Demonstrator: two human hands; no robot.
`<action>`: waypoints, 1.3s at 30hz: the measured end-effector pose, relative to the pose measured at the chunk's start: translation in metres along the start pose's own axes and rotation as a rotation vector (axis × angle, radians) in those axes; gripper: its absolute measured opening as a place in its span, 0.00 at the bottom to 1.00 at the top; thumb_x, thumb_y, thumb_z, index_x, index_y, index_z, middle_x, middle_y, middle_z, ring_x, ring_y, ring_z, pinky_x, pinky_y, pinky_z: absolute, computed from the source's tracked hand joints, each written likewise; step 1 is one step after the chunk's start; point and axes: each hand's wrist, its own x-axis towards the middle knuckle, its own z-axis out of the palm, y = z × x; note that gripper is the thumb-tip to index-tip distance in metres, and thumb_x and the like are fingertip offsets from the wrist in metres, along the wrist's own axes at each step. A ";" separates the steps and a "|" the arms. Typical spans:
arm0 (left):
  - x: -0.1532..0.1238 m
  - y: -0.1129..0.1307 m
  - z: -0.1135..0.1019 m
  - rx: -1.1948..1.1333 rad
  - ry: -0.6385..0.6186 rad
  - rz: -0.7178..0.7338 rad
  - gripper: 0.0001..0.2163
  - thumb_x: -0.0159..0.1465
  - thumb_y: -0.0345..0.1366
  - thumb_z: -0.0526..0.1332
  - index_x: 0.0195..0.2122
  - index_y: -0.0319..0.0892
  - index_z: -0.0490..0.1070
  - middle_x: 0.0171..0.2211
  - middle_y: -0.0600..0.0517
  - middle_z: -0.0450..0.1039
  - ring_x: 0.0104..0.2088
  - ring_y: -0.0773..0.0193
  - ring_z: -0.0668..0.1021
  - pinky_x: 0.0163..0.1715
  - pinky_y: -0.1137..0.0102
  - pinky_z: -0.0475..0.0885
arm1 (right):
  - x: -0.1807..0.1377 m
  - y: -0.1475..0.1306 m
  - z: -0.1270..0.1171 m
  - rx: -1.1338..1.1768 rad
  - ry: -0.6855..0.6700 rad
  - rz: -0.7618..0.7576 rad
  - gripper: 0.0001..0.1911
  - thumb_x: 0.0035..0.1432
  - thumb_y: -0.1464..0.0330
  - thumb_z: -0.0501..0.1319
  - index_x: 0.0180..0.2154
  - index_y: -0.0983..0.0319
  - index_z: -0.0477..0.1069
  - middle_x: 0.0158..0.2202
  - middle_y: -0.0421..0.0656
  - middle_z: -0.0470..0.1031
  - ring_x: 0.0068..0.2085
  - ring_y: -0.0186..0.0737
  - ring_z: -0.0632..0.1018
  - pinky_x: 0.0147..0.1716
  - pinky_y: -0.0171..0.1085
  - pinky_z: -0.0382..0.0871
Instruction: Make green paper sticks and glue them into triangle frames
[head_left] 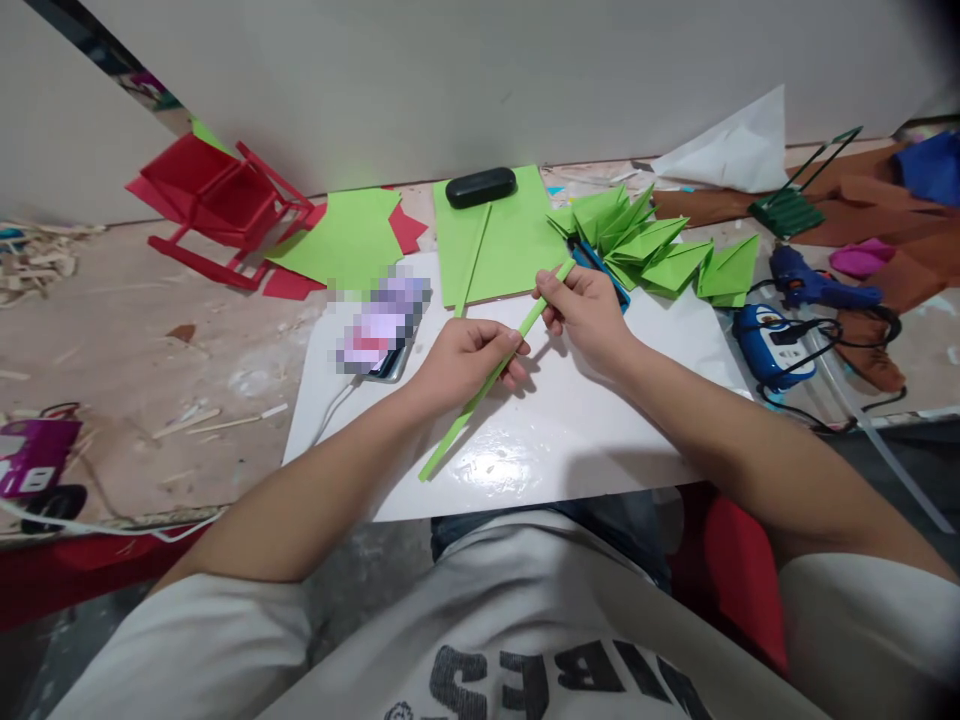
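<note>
A long, narrow green paper strip (466,415) slants across the white board (540,440). Around its middle, my left hand (476,358) pinches it between thumb and fingers. My right hand (589,308) grips the strip close to its upper right end. Just beyond my hands lies a stack of green paper (517,240), with a second thin green strip (477,250) on it and a black oblong case (481,187) at its far edge. Folded green paper pieces (645,240) are bunched beyond my right hand, over a blue-edged object that is partly covered.
A phone (386,325) with a cable lies left of my hands. A red paper rocking chair (225,205) stands at the back left. On the right are a blue glue gun (817,282), a blue power socket (776,345) with black cords, and brown paper (862,195).
</note>
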 end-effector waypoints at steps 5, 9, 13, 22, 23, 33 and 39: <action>0.001 0.002 -0.001 -0.032 -0.062 -0.041 0.18 0.66 0.49 0.78 0.38 0.36 0.83 0.30 0.43 0.87 0.29 0.58 0.89 0.35 0.65 0.87 | 0.000 -0.004 -0.001 -0.056 0.033 0.020 0.32 0.58 0.39 0.79 0.28 0.59 0.73 0.19 0.36 0.71 0.19 0.29 0.67 0.17 0.32 0.60; -0.001 0.003 0.000 -0.069 -0.093 -0.044 0.15 0.64 0.44 0.79 0.37 0.35 0.83 0.31 0.41 0.88 0.32 0.54 0.90 0.38 0.63 0.88 | 0.001 -0.011 -0.002 -0.088 0.046 0.051 0.31 0.63 0.43 0.78 0.28 0.59 0.71 0.19 0.35 0.71 0.18 0.28 0.66 0.18 0.31 0.60; -0.002 0.004 0.002 -0.089 -0.075 -0.058 0.11 0.62 0.39 0.77 0.35 0.35 0.84 0.30 0.41 0.88 0.31 0.53 0.90 0.38 0.62 0.89 | -0.001 -0.015 -0.001 -0.107 0.029 0.045 0.30 0.65 0.44 0.77 0.28 0.58 0.71 0.19 0.35 0.70 0.18 0.28 0.66 0.18 0.31 0.60; -0.006 0.009 0.007 -0.155 -0.004 -0.110 0.06 0.55 0.30 0.71 0.34 0.35 0.84 0.31 0.43 0.88 0.30 0.56 0.89 0.38 0.64 0.89 | -0.002 -0.017 0.000 -0.111 0.037 0.016 0.29 0.64 0.44 0.77 0.30 0.58 0.70 0.19 0.33 0.68 0.19 0.27 0.65 0.18 0.31 0.59; -0.006 0.010 0.007 -0.154 0.004 -0.110 0.05 0.56 0.30 0.72 0.33 0.36 0.84 0.30 0.43 0.87 0.29 0.57 0.89 0.37 0.64 0.89 | -0.002 -0.017 0.000 -0.106 0.027 0.014 0.28 0.65 0.46 0.77 0.30 0.58 0.71 0.19 0.33 0.69 0.19 0.27 0.65 0.18 0.30 0.59; -0.001 0.000 0.007 -0.091 0.120 -0.030 0.07 0.58 0.34 0.71 0.26 0.41 0.76 0.24 0.48 0.82 0.22 0.63 0.83 0.26 0.71 0.82 | -0.018 -0.007 0.011 -0.151 -0.155 0.124 0.31 0.67 0.51 0.77 0.23 0.59 0.67 0.15 0.36 0.68 0.16 0.28 0.63 0.15 0.32 0.54; 0.005 -0.007 0.006 -0.085 0.128 0.045 0.12 0.63 0.38 0.72 0.24 0.41 0.77 0.20 0.50 0.79 0.18 0.67 0.79 0.20 0.74 0.76 | -0.022 0.000 0.015 -0.211 -0.164 0.137 0.33 0.68 0.49 0.76 0.21 0.59 0.67 0.14 0.37 0.65 0.16 0.30 0.62 0.16 0.34 0.54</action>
